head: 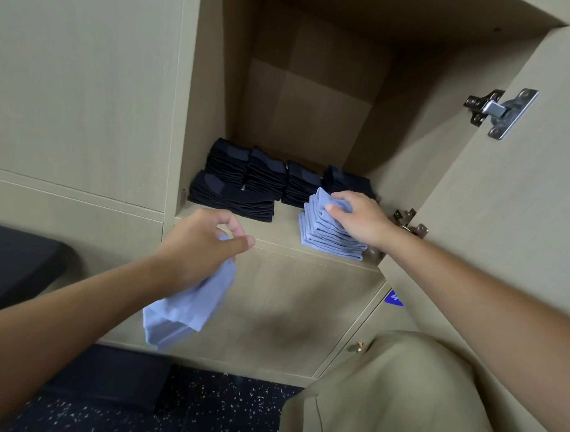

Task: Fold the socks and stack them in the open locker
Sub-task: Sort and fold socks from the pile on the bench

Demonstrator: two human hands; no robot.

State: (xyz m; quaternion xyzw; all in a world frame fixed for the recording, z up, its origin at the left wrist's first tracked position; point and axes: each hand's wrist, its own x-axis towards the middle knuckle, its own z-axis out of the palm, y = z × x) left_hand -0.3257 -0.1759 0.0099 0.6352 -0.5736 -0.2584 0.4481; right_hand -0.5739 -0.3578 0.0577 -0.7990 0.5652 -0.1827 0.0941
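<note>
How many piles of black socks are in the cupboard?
5: four black piles in a back row, one in front, left. More may hide behind.

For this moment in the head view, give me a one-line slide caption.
Right hand grips the top of the light blue sock stack in the open locker; left hand holds another folded blue sock.

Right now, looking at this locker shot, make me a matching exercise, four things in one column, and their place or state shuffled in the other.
Things:
1. left hand
2. right hand
3. black sock stacks
4. metal hinge

Places or states:
A. on the open door's inner face
B. along the locker's back and left
C. grips a blue sock below the shelf edge
D. pinches the top of the blue stack

Pairs: 1-C, 2-D, 3-B, 4-A
</note>
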